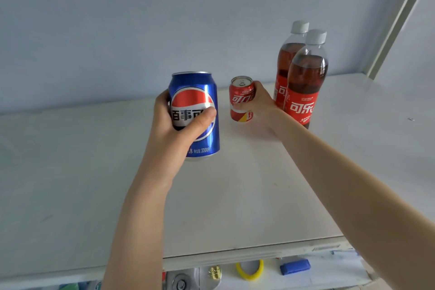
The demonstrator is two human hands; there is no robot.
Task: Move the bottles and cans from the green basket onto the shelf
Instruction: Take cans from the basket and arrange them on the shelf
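My left hand (174, 129) grips a blue Pepsi can (200, 101) upright, held just above the white shelf (94, 160) near its middle. My right hand (259, 106) is wrapped around a small red cola can (240, 97) that stands on the shelf farther back. Two red-labelled cola bottles (303, 82) with grey caps stand upright just right of that can, one behind the other. The green basket is out of view.
A pale blue wall closes the shelf at the back, and a white frame post (397, 19) rises at the right. Below the shelf's front edge lie a yellow ring (249, 269), a blue block (295, 266) and a small brass piece (214, 272).
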